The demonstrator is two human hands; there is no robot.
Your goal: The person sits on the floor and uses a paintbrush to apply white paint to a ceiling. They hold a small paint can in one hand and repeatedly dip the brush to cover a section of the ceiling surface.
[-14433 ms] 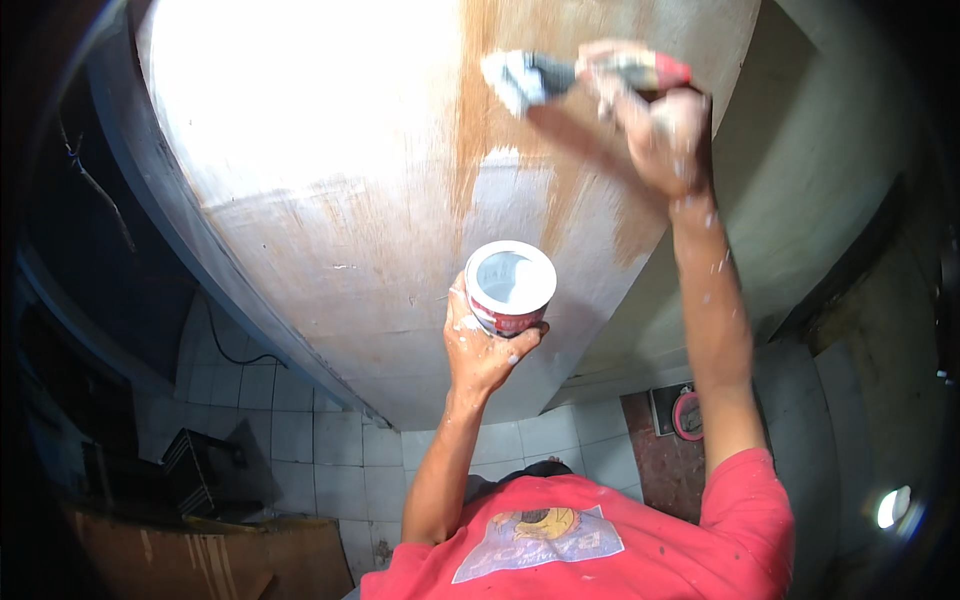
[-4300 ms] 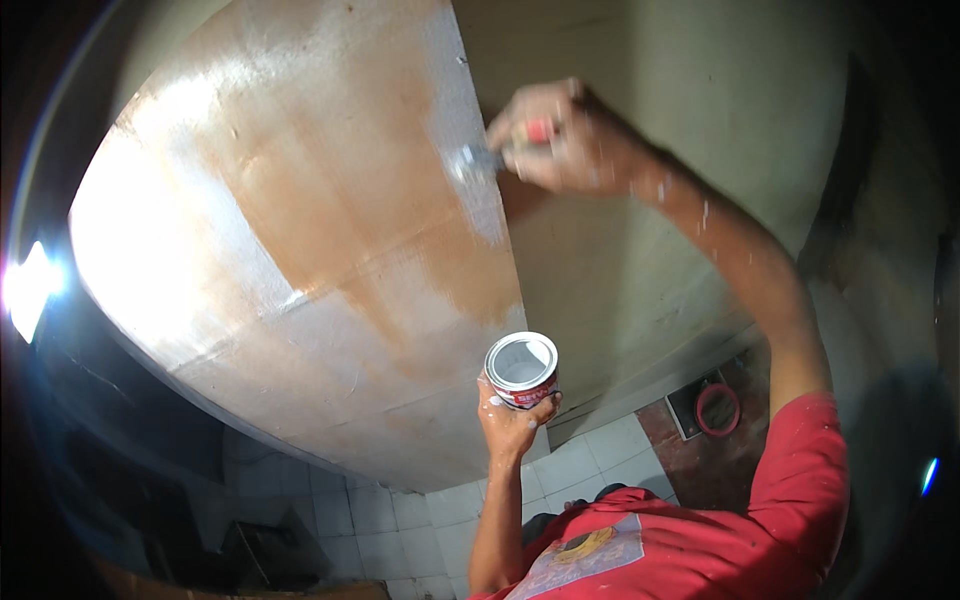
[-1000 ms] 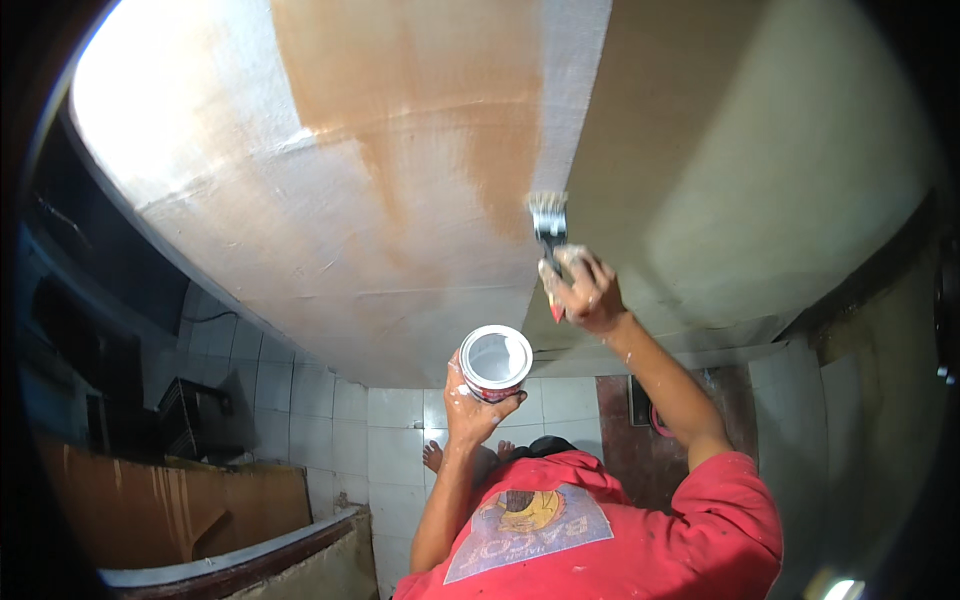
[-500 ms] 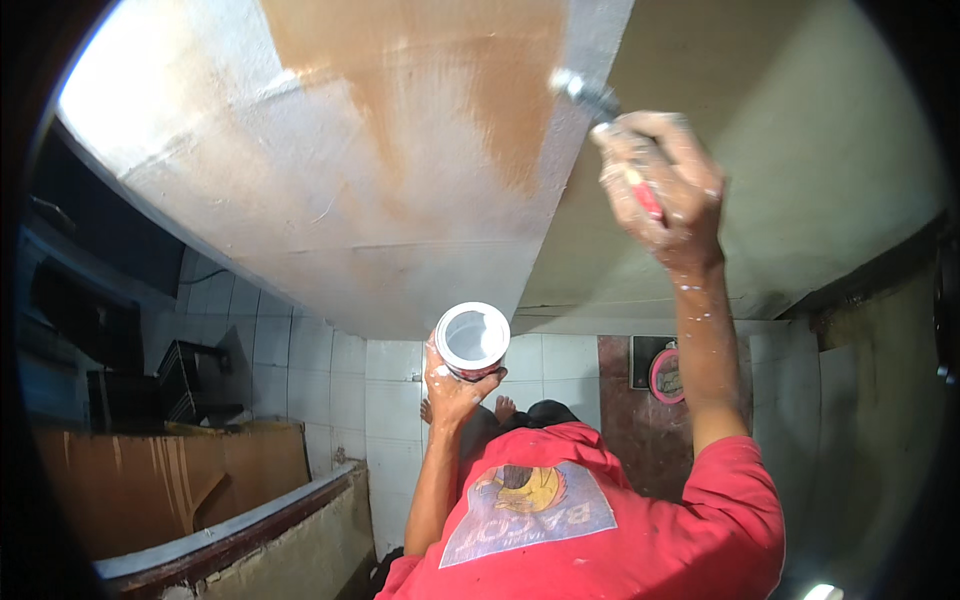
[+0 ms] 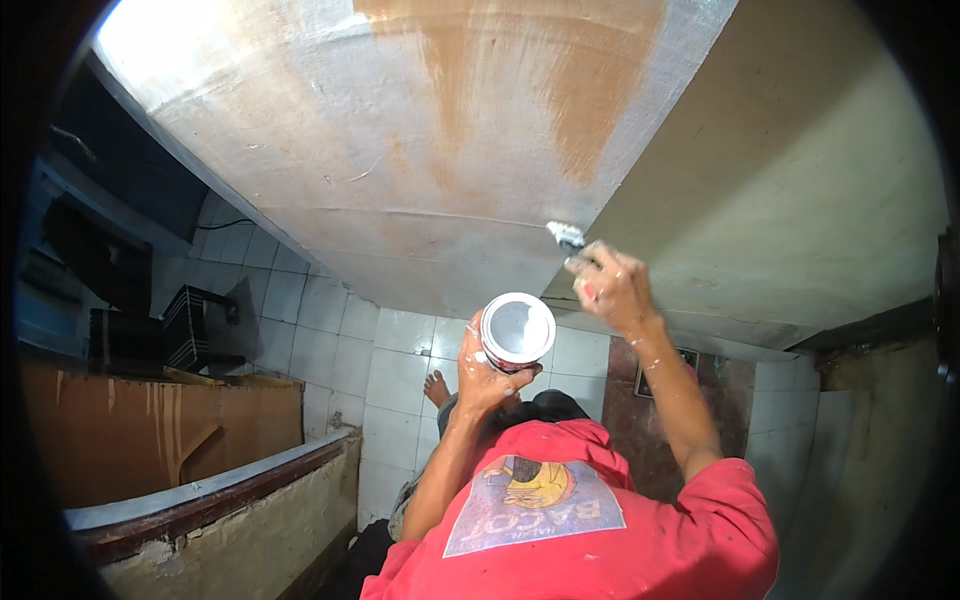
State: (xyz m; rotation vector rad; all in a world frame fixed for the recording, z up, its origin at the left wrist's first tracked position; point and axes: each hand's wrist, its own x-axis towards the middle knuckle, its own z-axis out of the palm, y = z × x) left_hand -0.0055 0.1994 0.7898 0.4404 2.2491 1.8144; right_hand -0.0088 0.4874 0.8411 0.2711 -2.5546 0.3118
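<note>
Ceiling [image 5: 400, 150] fills the upper part of the view, a broad slab seen from below, pale and streaked, with a brown band running down its middle and a whiter, glaring patch at the upper left. To the right, past a long straight edge, a second, dull greenish slab [image 5: 800, 200] is seen. White wall tiles [image 5: 330, 350] lie beneath, and a brown board [image 5: 140, 430] with a grey rim stands at the lower left.

Against this surface the brush [image 5: 570, 240] is held by the right hand [image 5: 612, 290]. Only the pale, paint-loaded bristle end is shown above the knuckles; a red spot of the handle peeps between the fingers, the rest being hidden in the fist. The long axis of the brush is pointed up and to the left from the grip, so that the bristles are set at the straight edge where the two slabs meet, touching it or just short of it; which cannot be told. The right grip is clamped around the handle.

Just below and to the left of the brush, the can [image 5: 516, 332] is held up by the left hand [image 5: 485, 375], whose grip is wrapped about its side from beneath. The can is small and round, its open mouth turned toward the camera, grey-white paint inside, a red band on its wall. The can is nearer to the brush than any other thing, the two hands being close but apart.
</note>
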